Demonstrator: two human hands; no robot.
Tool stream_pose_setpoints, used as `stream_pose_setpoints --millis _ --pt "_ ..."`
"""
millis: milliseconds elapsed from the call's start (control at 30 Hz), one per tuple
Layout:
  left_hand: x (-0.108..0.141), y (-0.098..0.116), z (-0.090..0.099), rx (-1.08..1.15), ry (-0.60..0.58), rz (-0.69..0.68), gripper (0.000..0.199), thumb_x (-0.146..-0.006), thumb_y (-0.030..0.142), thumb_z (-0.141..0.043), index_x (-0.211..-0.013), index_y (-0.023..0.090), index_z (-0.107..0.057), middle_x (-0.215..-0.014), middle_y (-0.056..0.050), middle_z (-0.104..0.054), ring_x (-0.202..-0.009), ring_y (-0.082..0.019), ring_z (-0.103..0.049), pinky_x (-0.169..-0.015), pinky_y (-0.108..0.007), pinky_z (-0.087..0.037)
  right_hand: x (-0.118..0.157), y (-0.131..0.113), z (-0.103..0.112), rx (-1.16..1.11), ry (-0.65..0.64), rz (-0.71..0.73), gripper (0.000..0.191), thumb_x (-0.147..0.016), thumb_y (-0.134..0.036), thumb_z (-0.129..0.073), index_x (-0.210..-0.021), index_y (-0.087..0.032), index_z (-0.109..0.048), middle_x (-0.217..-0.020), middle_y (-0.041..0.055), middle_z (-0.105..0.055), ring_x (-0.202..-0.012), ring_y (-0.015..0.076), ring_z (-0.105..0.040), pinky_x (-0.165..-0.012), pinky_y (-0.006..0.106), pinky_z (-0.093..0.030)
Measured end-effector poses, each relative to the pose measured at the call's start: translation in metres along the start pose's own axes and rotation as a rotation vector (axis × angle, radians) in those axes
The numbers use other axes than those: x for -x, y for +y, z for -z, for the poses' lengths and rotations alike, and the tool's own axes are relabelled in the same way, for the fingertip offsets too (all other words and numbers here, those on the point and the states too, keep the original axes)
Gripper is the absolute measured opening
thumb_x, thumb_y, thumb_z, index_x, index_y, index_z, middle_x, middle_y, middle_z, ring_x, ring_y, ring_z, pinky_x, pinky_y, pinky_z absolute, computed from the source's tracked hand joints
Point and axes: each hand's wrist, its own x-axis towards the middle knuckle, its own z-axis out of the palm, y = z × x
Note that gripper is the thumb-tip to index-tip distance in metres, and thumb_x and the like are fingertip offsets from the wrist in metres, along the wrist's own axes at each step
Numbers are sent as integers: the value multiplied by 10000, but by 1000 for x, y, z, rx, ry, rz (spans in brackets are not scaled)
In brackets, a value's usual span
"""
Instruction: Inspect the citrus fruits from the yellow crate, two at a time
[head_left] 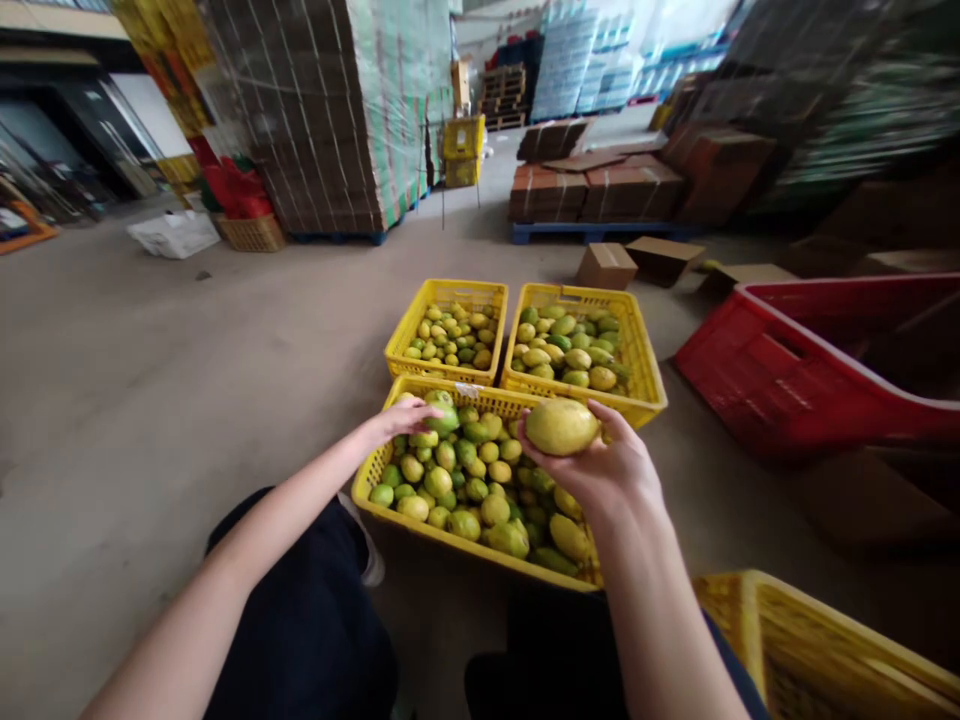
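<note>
A large yellow mango (562, 427) rests in my right hand (611, 465), its fingers and thumb curled around the sides, above the right part of the front yellow crate (480, 555). At that crate's back left, my left hand (401, 418) has its fingers and thumb on a green mango (442, 418). Many green and yellow mangoes (465, 470) of mixed sizes fill the front crate. Behind it stand a left yellow crate (394, 350) with small, mostly yellow mangoes and a right yellow crate (646, 365) with larger green and yellow ones.
A red bin (757, 370) stands to the right, and another yellow crate (750, 620) is at the lower right. Cardboard boxes (606, 265) and a loaded blue pallet (559, 232) lie beyond. A tall wrapped stack (300, 120) rises at the back left.
</note>
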Motion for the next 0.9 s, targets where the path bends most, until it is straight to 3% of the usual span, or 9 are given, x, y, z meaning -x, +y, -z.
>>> stream_pose_setpoints --millis 100,167,233,367,433,567,667,800,900 --pt "22 33 16 912 -182 -247 324 -748 290 -560 -1028 128 -549 -953 -98 -663 -865 -171 -639 -795 -288 -473 -3 2 -3 43 -2 22 142 -732 -213 -473 -861 -196 -531 -819 45 -639 -744 225 -628 -591 427 -560" --pt "35 46 13 1226 -290 -301 317 -674 210 -604 -976 120 -561 -893 -84 -668 -834 -182 -649 -793 -292 -473 -4 4 -5 85 -26 36 134 -730 -214 -487 -848 -181 -542 -773 50 -645 -709 228 -636 -581 423 -559" --pt "43 54 4 1390 -387 -269 315 -629 185 -603 -929 98 -566 -824 -83 -670 -793 -202 -659 -775 -303 -475 -4 6 -8 153 -69 47 142 -738 -228 -498 -849 -166 -559 -756 65 -654 -698 231 -643 -577 408 -560" --pt "49 75 -11 1610 -555 -209 369 -587 199 -588 -922 48 -565 -848 -155 -666 -844 -259 -649 -788 -347 -464 0 6 -17 260 -112 90 169 -769 -244 -478 -860 -165 -597 -787 85 -677 -685 219 -656 -536 352 -562" --pt "49 89 -10 1727 -520 -208 353 -651 293 -600 -900 45 -569 -826 -151 -661 -829 -235 -645 -761 -317 -463 3 4 -23 282 -86 138 162 -766 -219 -472 -843 -179 -609 -764 67 -679 -643 205 -658 -497 329 -559" --pt "43 112 -3 1760 -424 -207 418 -701 473 -578 -835 78 -582 -669 -67 -619 -609 -160 -604 -616 -268 -445 3 1 -33 336 -11 270 165 -742 -177 -476 -809 -216 -621 -669 21 -666 -484 180 -628 -383 298 -529" --pt "35 119 -2 1724 -337 -269 332 -696 417 -578 -833 115 -591 -668 -47 -612 -561 -139 -574 -582 -255 -425 -3 2 -34 386 -45 307 157 -720 -186 -496 -806 -238 -615 -668 11 -671 -451 192 -620 -341 306 -512" --pt "31 119 -5 1707 -300 -253 278 -673 351 -568 -844 135 -600 -689 -33 -612 -552 -138 -568 -565 -256 -420 -9 8 -35 472 -121 243 185 -668 -189 -527 -828 -215 -616 -682 32 -681 -473 222 -633 -328 318 -499" --pt "34 118 -3 1736 -244 -221 249 -668 326 -565 -810 125 -606 -696 -25 -602 -559 -128 -564 -582 -254 -429 -4 11 -41 459 -85 246 172 -653 -183 -519 -797 -207 -612 -635 25 -671 -419 207 -607 -293 294 -464"
